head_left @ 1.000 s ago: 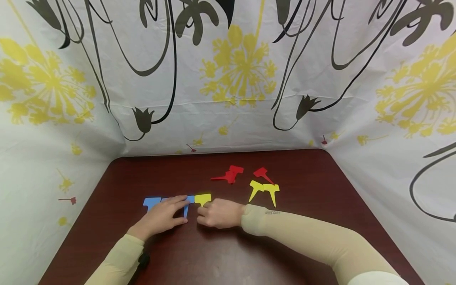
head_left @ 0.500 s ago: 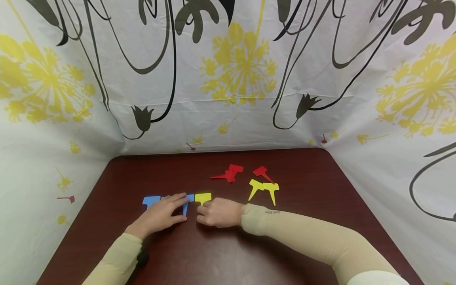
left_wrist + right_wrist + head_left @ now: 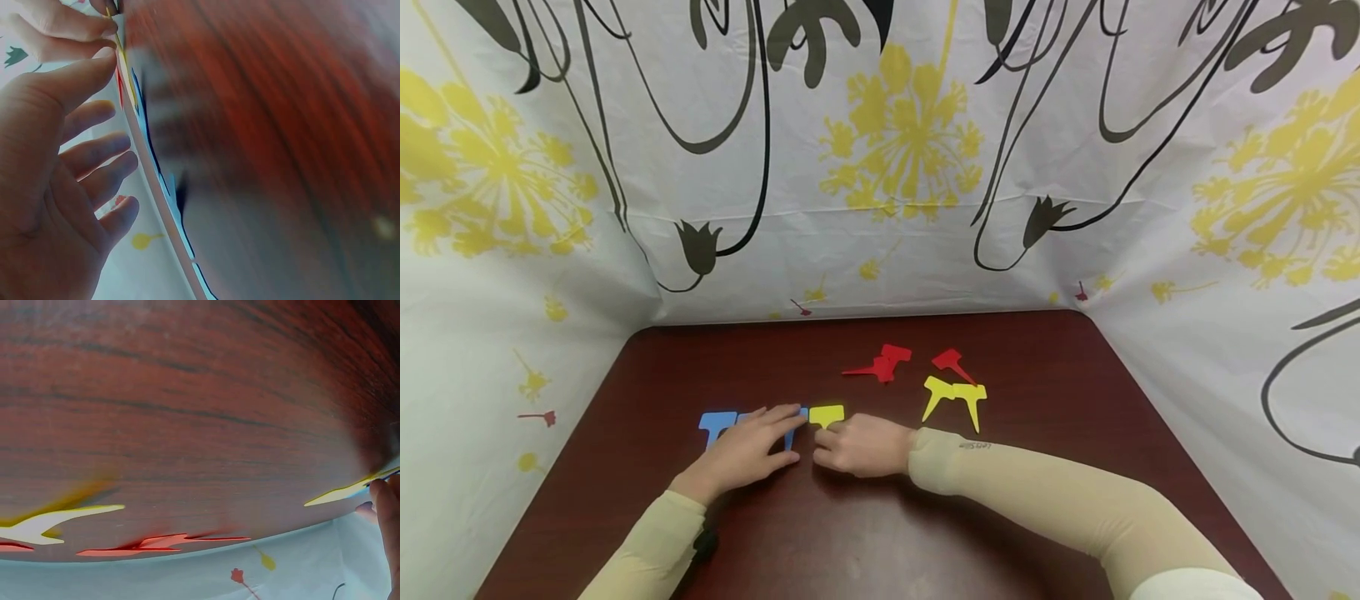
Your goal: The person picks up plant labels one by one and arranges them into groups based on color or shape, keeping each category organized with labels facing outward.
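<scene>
My right hand [image 3: 865, 446] has its fingers curled at the stem of a yellow T-shaped plant label [image 3: 827, 415], which lies on the table. In the left wrist view, fingertips of that hand [image 3: 69, 25] pinch the yellow label. To its left is a row of blue plant labels [image 3: 718, 422], edge to edge, partly under my left hand [image 3: 752, 446]. The left hand's fingers are spread and loosely bent over the blue labels. The left wrist view shows those fingers apart from the blue labels [image 3: 169, 194], holding nothing.
Two yellow plant labels [image 3: 972, 395] lie right of the right hand. Behind are two overlapping red labels [image 3: 883, 367] and another red label [image 3: 951, 361], its tip at the yellow ones. The dark wooden table [image 3: 760, 358] ends at a patterned cloth [image 3: 850, 275].
The left hand shifts slightly right over the blue labels. My right hand stays at the yellow label with almost no motion. The whole scene drifts slightly upward in view.
</scene>
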A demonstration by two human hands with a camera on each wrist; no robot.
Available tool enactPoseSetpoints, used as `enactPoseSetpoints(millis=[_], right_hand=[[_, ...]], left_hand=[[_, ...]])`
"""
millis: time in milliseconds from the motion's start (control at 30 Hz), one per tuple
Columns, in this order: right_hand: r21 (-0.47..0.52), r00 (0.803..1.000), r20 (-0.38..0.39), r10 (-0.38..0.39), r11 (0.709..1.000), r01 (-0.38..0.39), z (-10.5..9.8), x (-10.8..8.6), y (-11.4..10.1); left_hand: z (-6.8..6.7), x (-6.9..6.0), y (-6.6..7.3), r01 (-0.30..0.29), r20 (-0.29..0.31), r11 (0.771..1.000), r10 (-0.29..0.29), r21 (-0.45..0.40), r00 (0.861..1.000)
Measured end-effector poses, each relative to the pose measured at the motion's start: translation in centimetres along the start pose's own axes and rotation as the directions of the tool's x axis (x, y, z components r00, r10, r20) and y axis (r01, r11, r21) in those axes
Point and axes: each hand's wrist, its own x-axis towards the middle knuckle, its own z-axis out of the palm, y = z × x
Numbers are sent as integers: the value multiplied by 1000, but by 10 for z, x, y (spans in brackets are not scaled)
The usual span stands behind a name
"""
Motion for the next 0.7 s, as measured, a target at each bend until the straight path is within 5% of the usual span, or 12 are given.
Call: enactPoseSetpoints(millis=[333, 700], right_hand=[[61, 989, -58, 136, 989, -132, -1, -31, 15], [77, 984, 55, 171, 981, -175, -4, -81, 41]], left_hand=[[3, 12, 9, -39, 42, 998, 37, 45, 998], [5, 24, 16, -59, 133, 998, 54, 32, 990]])
